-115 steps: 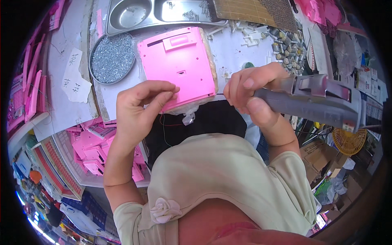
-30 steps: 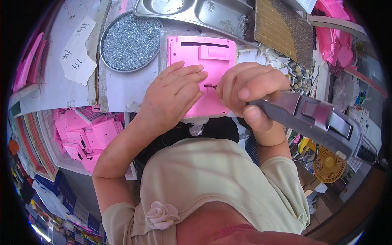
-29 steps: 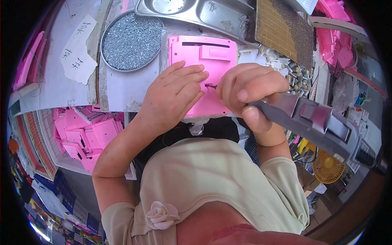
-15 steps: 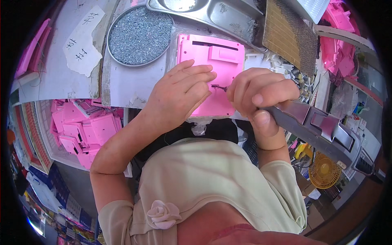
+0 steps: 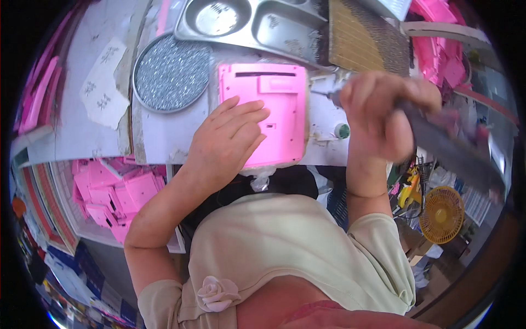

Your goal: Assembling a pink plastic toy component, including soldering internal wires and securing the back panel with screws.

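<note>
At the far left a bin of pink parts point(image 5: 112, 192) sits below the bench edge, and above it the round tray of screws point(image 5: 171, 72) lies beside the pink panel point(image 5: 272, 112). Our left hand point(image 5: 227, 140) lies flat on that panel, fingers together and slightly fanned, pressing it down onto the bench; the panel lies at the near bench edge, below the steel tray point(image 5: 257, 24).

The change is on the right. Half a second ago our right hand point(image 5: 381, 118) had the driver point(image 5: 455, 156) tip down on the panel, close against the left fingers. Now it has lifted up and away to the right, fist closed around the driver, the bit pointing left and clear of the plastic. We judge that one screw is seated and the tool is between screws. Farther right a yellow fan point(image 5: 441, 214) stands low.
</note>
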A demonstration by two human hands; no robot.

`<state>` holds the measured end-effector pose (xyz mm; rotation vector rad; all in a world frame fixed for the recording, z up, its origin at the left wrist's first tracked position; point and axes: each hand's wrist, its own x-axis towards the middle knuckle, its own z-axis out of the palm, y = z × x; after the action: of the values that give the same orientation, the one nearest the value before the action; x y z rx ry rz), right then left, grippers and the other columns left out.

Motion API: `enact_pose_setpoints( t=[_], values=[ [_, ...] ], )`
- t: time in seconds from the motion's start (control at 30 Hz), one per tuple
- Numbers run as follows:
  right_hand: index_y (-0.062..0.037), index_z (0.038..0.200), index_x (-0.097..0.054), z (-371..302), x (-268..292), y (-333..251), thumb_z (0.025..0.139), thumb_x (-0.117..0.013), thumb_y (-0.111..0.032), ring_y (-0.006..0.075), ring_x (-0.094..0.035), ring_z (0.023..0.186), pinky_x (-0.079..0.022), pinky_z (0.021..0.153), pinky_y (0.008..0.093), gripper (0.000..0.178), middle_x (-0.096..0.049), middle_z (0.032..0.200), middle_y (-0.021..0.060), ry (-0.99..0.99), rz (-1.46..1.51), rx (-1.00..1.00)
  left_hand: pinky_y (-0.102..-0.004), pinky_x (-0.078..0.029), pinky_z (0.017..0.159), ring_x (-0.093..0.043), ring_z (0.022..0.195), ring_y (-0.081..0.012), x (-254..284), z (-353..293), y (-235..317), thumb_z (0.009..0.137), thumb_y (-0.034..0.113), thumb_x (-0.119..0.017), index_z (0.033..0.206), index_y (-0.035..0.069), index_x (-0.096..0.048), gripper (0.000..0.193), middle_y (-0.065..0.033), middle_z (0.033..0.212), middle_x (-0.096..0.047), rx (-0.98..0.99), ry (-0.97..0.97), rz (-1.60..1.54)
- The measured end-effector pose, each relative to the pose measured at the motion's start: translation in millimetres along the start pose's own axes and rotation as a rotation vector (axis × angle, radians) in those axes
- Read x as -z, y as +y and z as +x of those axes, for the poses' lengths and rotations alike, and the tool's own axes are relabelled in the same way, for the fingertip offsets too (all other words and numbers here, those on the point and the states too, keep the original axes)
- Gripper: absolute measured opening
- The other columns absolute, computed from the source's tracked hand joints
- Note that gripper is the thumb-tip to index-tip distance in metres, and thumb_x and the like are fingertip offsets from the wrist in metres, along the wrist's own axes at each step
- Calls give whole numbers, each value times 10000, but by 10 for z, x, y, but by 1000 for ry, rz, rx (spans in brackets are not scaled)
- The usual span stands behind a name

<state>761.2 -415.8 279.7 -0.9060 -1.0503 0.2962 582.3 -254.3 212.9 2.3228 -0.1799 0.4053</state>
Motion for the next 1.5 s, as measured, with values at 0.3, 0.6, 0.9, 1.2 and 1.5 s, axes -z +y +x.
enact_pose_setpoints(
  t=[0.3, 0.6, 0.9, 1.2, 1.5],
  values=[
    [-77, 1121, -483, 26, 252, 479, 947, -615, -90, 147, -440, 534, -432, 528, 349, 219, -465, 621, 48, 52, -195, -154, -502, -467, 1075, -663, 1206, -298, -31, 42, 21, 855, 65, -749, 894, 49, -641, 116, -110, 1182, -736, 32, 13, -24],
    [-33, 992, -508, 86, 192, 680, 951, -621, -70, 139, -447, 476, -404, 469, 315, 126, -491, 603, 60, 0, -245, -201, -446, -467, 1083, -653, 1208, -222, -32, 39, 8, 839, 104, -774, 896, 74, -644, 145, -79, 1176, -727, 54, 14, -28],
    [-180, 1186, -539, 252, -290, -65, 970, -693, -275, 113, -444, 465, -384, 451, 283, 281, -511, 610, -36, -82, 218, -248, -490, -442, 1085, -696, 1158, -274, -34, -33, -92, 847, 54, -764, 939, 85, -677, 130, -111, 1139, -755, 45, 179, -168],
    [-149, 1102, -544, 187, -603, 14, 961, -718, -302, 117, -470, 471, -398, 438, 284, 272, -502, 582, -36, -77, 276, -363, -479, -433, 1082, -733, 1044, -216, -6, -75, -164, 767, 86, -839, 910, 96, -675, 217, -60, 1023, -768, -4, 287, -168],
    [-128, 1114, -548, 245, -687, 116, 972, -687, -273, 131, -453, 485, -377, 447, 297, 246, -454, 563, -39, -59, 247, -350, -486, -428, 1047, -723, 952, -211, 184, -120, -245, 804, 103, -804, 884, 100, -642, 180, -32, 960, -734, -59, 283, -87]
  ],
)
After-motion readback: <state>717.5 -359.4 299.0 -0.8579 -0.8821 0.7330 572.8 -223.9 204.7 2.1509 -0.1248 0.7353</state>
